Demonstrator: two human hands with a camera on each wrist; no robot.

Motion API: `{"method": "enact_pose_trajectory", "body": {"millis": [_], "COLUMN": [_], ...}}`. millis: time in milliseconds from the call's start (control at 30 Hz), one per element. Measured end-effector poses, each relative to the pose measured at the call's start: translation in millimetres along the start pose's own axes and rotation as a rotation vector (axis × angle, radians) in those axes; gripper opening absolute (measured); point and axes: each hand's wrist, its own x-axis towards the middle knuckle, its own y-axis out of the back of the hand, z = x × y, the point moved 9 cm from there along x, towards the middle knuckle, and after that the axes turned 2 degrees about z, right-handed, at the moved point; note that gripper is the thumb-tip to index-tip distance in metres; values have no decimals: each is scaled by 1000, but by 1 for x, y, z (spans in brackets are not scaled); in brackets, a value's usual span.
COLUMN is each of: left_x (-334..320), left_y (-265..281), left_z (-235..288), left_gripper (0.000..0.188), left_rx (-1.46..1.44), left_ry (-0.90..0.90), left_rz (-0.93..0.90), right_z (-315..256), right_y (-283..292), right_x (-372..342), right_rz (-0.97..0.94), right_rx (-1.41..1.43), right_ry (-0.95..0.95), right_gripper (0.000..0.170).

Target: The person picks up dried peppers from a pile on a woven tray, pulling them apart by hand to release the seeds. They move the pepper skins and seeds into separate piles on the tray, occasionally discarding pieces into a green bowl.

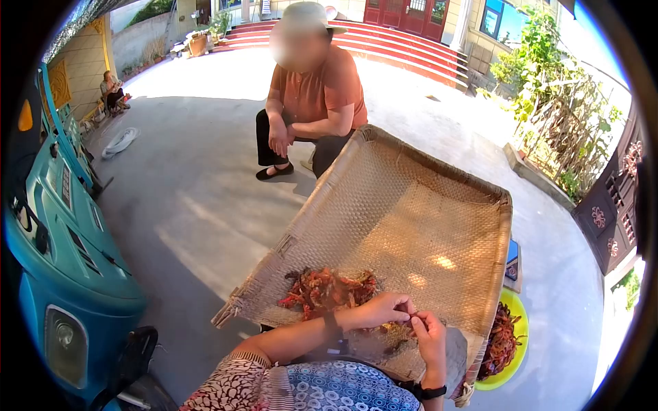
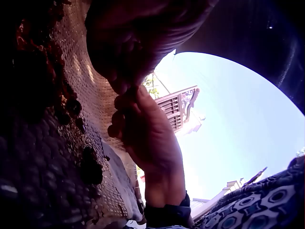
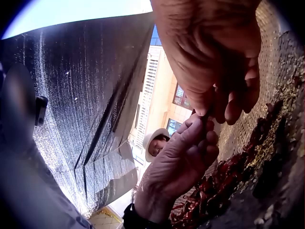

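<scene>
Left hand (image 1: 378, 310) and right hand (image 1: 432, 338) pinch a small dark-red chili piece (image 3: 205, 123) between fingertips, over the near part of the winnowing basket (image 1: 384, 192). Open woven floor runs to raised far rim. Wrinkled dried chili pile (image 1: 327, 289) beside left forearm. Round yellow-green plastic basin (image 1: 519, 337), chili-filled, just outside right edge.

Nothing readable: the teal vehicle (image 1: 96, 279) bears what may be blurred lettering (image 1: 66, 188).
</scene>
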Motion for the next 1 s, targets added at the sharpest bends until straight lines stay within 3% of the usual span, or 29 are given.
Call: {"method": "enact_pose_trajectory", "body": {"millis": [67,100,167,200,300,367,433,500,533,633,800,900,1000], "left_x": [12,-14,-10,-11,-22,-20,-30,-52,-53,-52,-46,-47,-40], "left_y": [-11,9,6,6,29,60,75,81,85,91,91,83,69], "left_z": [-17,-20,-15,-7,21,-8,3,50,48,31,23,43,46], "left_gripper": [19,15,9,11,12,13,15,20,19,14,11,9,7], "left_rx": [-124,-89,-53,-94,329,477,741,1123,1174,1295,1356,1152,830], "left_ry": [-74,-35,-118,-66,-70,-212,-242,-132,-115,-55,-13,-257,-319], "left_rz": [-2,-4,11,-29,164,461,667,760,785,792,678,702,549], "right_z": [5,13,12,12,-6,-1,-17,-6,-1,14,18,2,-11], "right_y": [19,-14,-7,-4,33,87,132,172,182,168,72,19,-17], "right_x": [-3,-8,-7,-6,0,0,-5,-8,-8,-7,7,14,19], "right_rz": [25,10,-23,-24,124,345,528,622,632,630,279,119,-10], "right_rx": [73,164,212,201,172,319,521,927,1013,868,430,209,20], "right_ry": [-41,-121,-187,-208,-83,-8,84,137,104,26,-124,-141,-89], "right_gripper": [11,10,10,11,13,19,24,27,26,25,20,20,26]}}
